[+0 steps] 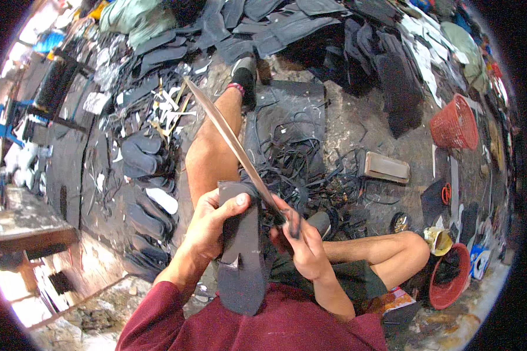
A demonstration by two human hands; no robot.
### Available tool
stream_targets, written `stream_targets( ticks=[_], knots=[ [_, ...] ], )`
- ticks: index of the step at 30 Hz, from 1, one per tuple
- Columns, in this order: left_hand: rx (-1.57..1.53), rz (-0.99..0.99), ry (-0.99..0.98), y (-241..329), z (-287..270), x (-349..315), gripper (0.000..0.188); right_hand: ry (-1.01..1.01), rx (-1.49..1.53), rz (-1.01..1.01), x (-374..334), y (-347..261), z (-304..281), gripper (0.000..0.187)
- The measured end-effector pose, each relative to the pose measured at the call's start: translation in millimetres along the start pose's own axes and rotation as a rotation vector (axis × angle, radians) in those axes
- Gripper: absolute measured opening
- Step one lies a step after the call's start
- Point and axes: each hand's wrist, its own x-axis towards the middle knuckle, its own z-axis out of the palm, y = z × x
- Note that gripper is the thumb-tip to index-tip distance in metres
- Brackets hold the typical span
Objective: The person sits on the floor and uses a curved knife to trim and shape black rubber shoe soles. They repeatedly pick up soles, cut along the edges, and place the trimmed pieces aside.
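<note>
Above the middle of a littered grey concrete floor [351,128], a seated person in a maroon top [263,330] works with two bare hands. The left hand [211,228] clamps a dark grey, sole-shaped slab of foam-like material [240,275], thumb pressed on its face; the slab lies lengthwise in front of the chest, with a small raised flap near its middle. The right hand [307,248] is wrapped around the dark handle of a long, curved metal blade [228,131], which slants up and left past the slab's upper right edge; whether they touch is unclear. Beyond the hands, a tangle of thin black strips [298,167] covers mid-floor, with a pale rectangular block [386,168] to its right. Black sheet pieces [281,35] heap along the floor's far edge; a red plastic basket [454,123] stands near its right edge.
</note>
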Motion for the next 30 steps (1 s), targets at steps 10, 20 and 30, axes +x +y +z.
stream_targets(
  ticks=[10,20,30],
  knots=[
    [-0.167,-0.05,-0.065,-7.1,-20.7,5.0,0.025,0.159,-0.602,-0.245,-74.1,64.1,-21.2,0.045],
    [0.087,-0.122,-0.199,6.5,-13.5,10.5,0.019,-0.338,-0.712,-0.19,50.9,-42.6,-70.8,0.043],
    [0.394,-0.361,-0.724,14.1,-38.3,26.9,0.056,-0.79,-0.478,0.056,107.5,-67.1,-94.8,0.039]
  ],
)
